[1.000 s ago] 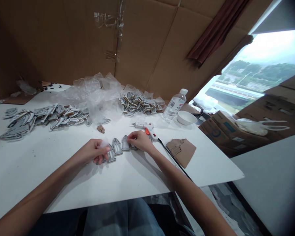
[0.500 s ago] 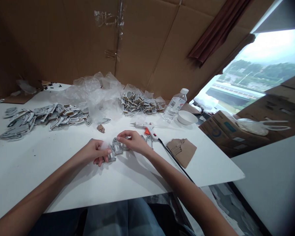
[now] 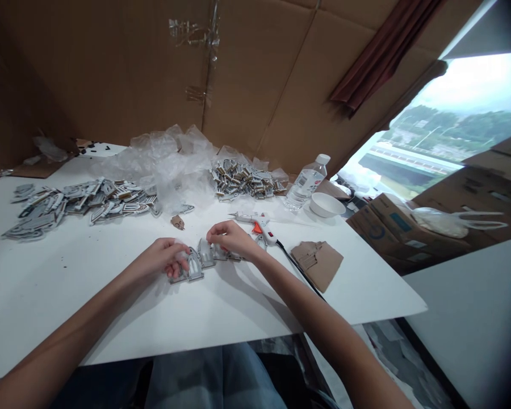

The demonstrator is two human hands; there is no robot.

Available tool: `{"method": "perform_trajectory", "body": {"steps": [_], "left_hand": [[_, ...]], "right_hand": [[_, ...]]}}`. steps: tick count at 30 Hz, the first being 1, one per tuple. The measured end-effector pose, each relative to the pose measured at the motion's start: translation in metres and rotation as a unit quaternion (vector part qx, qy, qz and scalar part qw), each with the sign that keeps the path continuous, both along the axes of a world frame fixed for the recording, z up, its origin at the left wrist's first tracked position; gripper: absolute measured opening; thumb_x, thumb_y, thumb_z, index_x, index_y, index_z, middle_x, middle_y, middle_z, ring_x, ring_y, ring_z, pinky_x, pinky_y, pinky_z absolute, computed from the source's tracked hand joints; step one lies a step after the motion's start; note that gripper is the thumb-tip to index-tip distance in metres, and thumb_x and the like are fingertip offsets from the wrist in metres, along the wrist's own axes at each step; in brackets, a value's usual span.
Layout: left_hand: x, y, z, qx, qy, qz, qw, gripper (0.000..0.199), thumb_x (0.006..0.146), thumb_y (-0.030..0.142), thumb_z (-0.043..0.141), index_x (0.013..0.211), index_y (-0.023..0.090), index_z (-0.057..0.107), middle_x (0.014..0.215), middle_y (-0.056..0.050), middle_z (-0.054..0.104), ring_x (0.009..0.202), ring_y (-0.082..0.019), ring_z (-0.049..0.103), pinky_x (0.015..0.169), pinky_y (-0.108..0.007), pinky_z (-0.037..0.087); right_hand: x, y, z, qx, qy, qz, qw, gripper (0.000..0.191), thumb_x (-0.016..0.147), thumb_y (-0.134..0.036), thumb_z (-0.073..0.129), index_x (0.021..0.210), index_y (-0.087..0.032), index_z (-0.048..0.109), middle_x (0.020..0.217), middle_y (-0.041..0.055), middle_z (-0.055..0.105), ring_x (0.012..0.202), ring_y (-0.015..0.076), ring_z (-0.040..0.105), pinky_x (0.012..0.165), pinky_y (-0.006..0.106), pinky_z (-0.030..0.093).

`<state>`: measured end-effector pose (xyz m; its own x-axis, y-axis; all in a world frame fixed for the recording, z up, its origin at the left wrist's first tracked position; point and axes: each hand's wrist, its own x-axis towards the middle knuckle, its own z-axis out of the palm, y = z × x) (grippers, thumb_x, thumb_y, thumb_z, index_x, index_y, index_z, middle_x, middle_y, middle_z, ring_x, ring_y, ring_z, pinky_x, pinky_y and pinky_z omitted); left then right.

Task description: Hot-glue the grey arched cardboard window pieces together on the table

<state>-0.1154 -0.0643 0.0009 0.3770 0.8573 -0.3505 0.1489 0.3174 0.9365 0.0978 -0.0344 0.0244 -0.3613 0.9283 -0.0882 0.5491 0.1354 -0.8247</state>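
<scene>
A row of small grey arch-shaped pieces [image 3: 195,266] lies on the white table in front of me. My left hand [image 3: 170,258] is at the left end of the row, fingers curled round a whitish, translucent wad of plastic. Beside it, my right hand [image 3: 230,238] reaches over the row with thumb and forefinger pinched together at the top of a pale-faced arch-shaped piece [image 3: 205,253]. Whether the fingertips grip this piece or a thin film on it is too small to tell. My right hand partly covers the pieces farther right.
A glue gun [image 3: 262,224] with its black cord lies right of the row, near cardboard scraps [image 3: 317,264]. Behind are piles of grey pieces [image 3: 80,201], crumpled clear plastic [image 3: 170,162], a water bottle [image 3: 306,183] and a white bowl [image 3: 327,205].
My left hand has shifted slightly left, uncovering more of an arch-shaped piece. My right fingers have moved a little along the row, and the piece under them now looks paler.
</scene>
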Motion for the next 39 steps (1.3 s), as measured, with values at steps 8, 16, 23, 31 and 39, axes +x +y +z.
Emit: {"method": "perform_trajectory", "body": {"steps": [8, 16, 23, 31, 39], "left_hand": [[-0.001, 0.000, 0.001, -0.007, -0.038, -0.005, 0.999, 0.032, 0.071, 0.036, 0.055, 0.091, 0.011, 0.056, 0.066, -0.009, 0.071, 0.038, -0.011, 0.054, 0.036, -0.018, 0.033], [-0.001, -0.001, 0.002, 0.039, -0.018, -0.071, 0.997, 0.039, 0.075, 0.049, 0.065, 0.083, 0.012, 0.060, 0.070, -0.009, 0.072, 0.038, -0.008, 0.053, 0.036, -0.017, 0.031], [-0.008, 0.003, -0.001, 0.080, 0.001, 0.002, 0.997, 0.040, 0.075, 0.051, 0.068, 0.078, 0.012, 0.061, 0.067, -0.007, 0.070, 0.038, -0.007, 0.049, 0.037, -0.018, 0.030], [-0.013, 0.002, 0.006, 0.121, 0.031, 0.131, 0.983, 0.036, 0.077, 0.048, 0.067, 0.066, 0.014, 0.060, 0.040, 0.002, 0.052, 0.034, -0.007, 0.037, 0.037, -0.019, 0.025], [-0.009, 0.000, 0.009, 0.106, 0.025, 0.038, 0.993, 0.034, 0.069, 0.042, 0.074, 0.057, 0.015, 0.058, 0.044, 0.000, 0.056, 0.034, -0.007, 0.039, 0.037, -0.020, 0.025]], "right_hand": [[0.000, 0.001, -0.014, 0.028, -0.073, -0.002, 0.997, 0.009, 0.067, -0.015, 0.062, 0.067, -0.016, 0.071, 0.066, 0.0010, 0.066, 0.064, 0.0126, 0.057, 0.062, 0.023, 0.039], [-0.018, -0.007, -0.011, 0.034, 0.011, 0.012, 0.999, 0.024, 0.078, -0.036, 0.064, 0.090, -0.017, 0.072, 0.083, 0.0016, 0.068, 0.074, 0.0108, 0.059, 0.067, 0.021, 0.044], [-0.027, -0.003, -0.011, 0.012, 0.059, 0.022, 0.998, 0.017, 0.078, -0.027, 0.060, 0.082, -0.014, 0.070, 0.077, 0.0013, 0.068, 0.068, 0.0092, 0.057, 0.063, 0.019, 0.042], [-0.025, -0.010, -0.027, -0.014, 0.012, 0.051, 0.999, 0.008, 0.065, -0.022, 0.072, 0.070, -0.015, 0.072, 0.062, -0.0016, 0.064, 0.059, 0.0092, 0.053, 0.059, 0.021, 0.039], [-0.038, -0.006, -0.020, 0.009, 0.065, 0.004, 0.998, 0.024, 0.073, -0.030, 0.064, 0.094, -0.018, 0.070, 0.079, -0.0012, 0.065, 0.064, 0.0084, 0.054, 0.062, 0.020, 0.041]]}}
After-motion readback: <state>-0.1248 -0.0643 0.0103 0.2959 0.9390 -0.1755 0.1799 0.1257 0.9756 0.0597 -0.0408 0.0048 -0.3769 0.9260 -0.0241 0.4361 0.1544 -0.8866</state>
